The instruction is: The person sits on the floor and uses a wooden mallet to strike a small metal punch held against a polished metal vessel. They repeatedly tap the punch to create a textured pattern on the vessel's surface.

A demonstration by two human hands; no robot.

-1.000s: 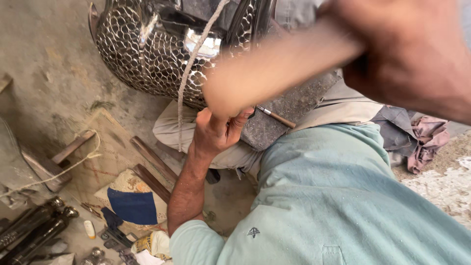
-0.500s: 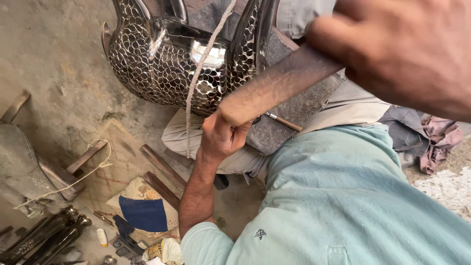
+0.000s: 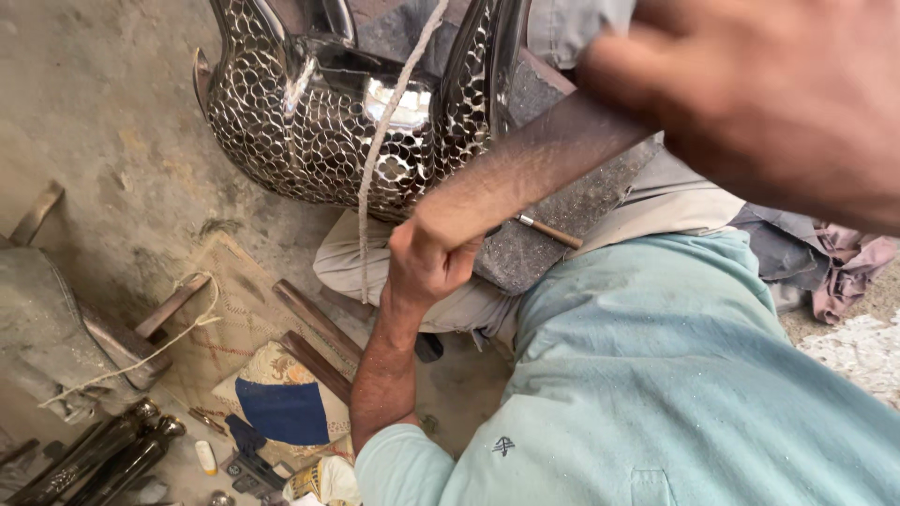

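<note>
- Head view: the shiny hammered metal vessel (image 3: 347,122) stands on my lap, above my left hand (image 3: 427,262) and touching it at its lower edge.
- My left hand is a closed fist under the vessel, forearm rising from below; what it clamps I cannot tell.
- My right hand (image 3: 759,103) is raised close to the camera, blurred, perhaps closed.

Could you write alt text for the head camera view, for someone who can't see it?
Seen from above, a person's left hand grips a small tool against a shiny hammered metal vessel with a cord hanging across it. The right hand is raised, blurred, close to the camera.
</note>
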